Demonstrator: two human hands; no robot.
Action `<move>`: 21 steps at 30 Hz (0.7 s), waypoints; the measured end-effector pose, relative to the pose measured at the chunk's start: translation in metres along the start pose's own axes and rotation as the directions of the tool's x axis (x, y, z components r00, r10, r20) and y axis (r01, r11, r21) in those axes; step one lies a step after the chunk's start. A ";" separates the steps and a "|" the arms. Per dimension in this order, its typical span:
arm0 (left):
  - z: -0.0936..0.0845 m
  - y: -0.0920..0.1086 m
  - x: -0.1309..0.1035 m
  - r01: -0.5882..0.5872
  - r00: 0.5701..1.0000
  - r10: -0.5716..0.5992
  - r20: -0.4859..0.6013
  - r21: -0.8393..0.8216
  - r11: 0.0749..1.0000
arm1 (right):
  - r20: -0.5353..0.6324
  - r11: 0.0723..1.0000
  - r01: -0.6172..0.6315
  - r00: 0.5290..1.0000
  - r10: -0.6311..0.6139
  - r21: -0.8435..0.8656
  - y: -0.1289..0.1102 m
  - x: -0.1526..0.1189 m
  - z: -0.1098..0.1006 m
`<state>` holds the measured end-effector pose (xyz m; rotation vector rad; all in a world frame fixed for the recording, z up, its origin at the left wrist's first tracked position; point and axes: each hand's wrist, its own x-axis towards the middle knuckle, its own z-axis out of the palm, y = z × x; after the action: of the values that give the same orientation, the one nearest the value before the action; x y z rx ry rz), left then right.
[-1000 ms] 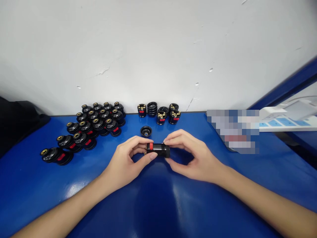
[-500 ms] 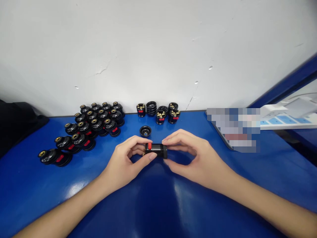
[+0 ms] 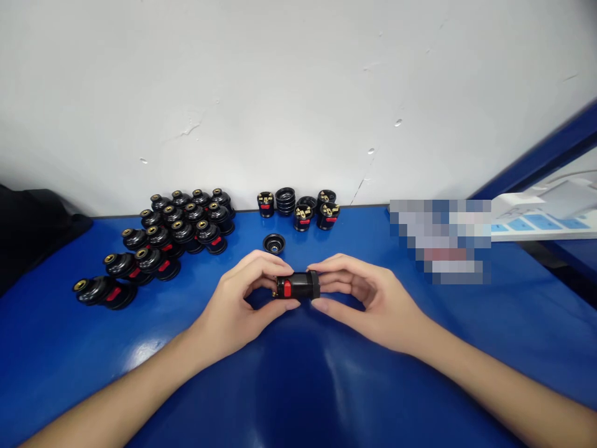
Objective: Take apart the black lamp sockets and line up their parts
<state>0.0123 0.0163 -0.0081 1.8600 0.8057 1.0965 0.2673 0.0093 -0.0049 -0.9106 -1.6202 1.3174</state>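
White scuffed wall (image 3: 280, 93) fills the background above a glossy blue surface (image 3: 163, 386). Near its middle, the left hand (image 3: 237, 305) and right hand (image 3: 380, 305) face each other. To the left, dome-topped shiny black sockets (image 3: 185, 236) with brass-coloured necks and red tabs stand in slanting rows; against the wall are short black barrels (image 3: 303, 221) with brass-coloured contacts. At right, a pixelated item (image 3: 443, 242) cannot be made out. Between the hands, a black plastic-looking cylinder (image 3: 299, 286) with a red tab lies sideways. The left fingers and thumb, parted only as wide as its body, grip the tabbed end; the right ones, similarly parted, pinch a wider black ring (image 3: 316, 285) at the other. Best, I judge, to hold the left end firm, keep the ring square to the cylinder and make any twist even. One shallow black cup (image 3: 273, 244) sits just beyond the left fingers, close enough to be knocked.
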 end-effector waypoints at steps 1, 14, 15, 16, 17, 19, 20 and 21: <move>0.000 0.000 0.000 -0.016 1.000 0.016 0.005 0.003 1.000 | 0.000 1.000 -0.011 1.000 0.011 -0.006 -0.001 0.000 0.000; -0.001 0.004 0.000 0.073 0.997 -0.072 0.020 -0.034 0.997 | -0.001 1.000 -0.018 1.000 0.018 -0.002 -0.003 0.001 0.000; -0.001 0.004 -0.001 0.080 0.997 -0.079 0.022 -0.012 0.997 | -0.004 1.000 -0.017 1.000 0.017 -0.007 -0.004 0.001 0.000; -0.001 0.004 -0.001 0.086 0.996 -0.087 0.026 0.019 0.996 | -0.005 1.000 -0.015 1.000 0.015 -0.010 -0.004 0.001 0.001; -0.001 0.005 -0.002 0.093 0.995 -0.095 0.035 0.052 0.994 | -0.005 1.000 -0.014 1.000 0.014 -0.013 -0.005 0.001 0.001; -0.001 0.005 -0.003 0.095 0.994 -0.101 0.052 0.104 0.990 | -0.002 1.000 -0.011 1.000 0.011 -0.019 -0.006 0.001 0.000; -0.001 0.006 -0.003 0.085 0.994 -0.091 0.053 0.117 0.989 | -0.001 1.000 -0.007 1.000 0.007 -0.023 -0.006 0.002 0.000; -0.001 0.005 -0.003 0.070 0.996 -0.076 0.047 0.125 0.990 | -0.001 1.000 -0.003 1.000 0.003 -0.027 -0.007 0.002 0.000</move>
<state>0.0104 0.0118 -0.0042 1.9368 0.9218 0.9683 0.2664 0.0095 0.0018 -0.9301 -1.6398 1.2995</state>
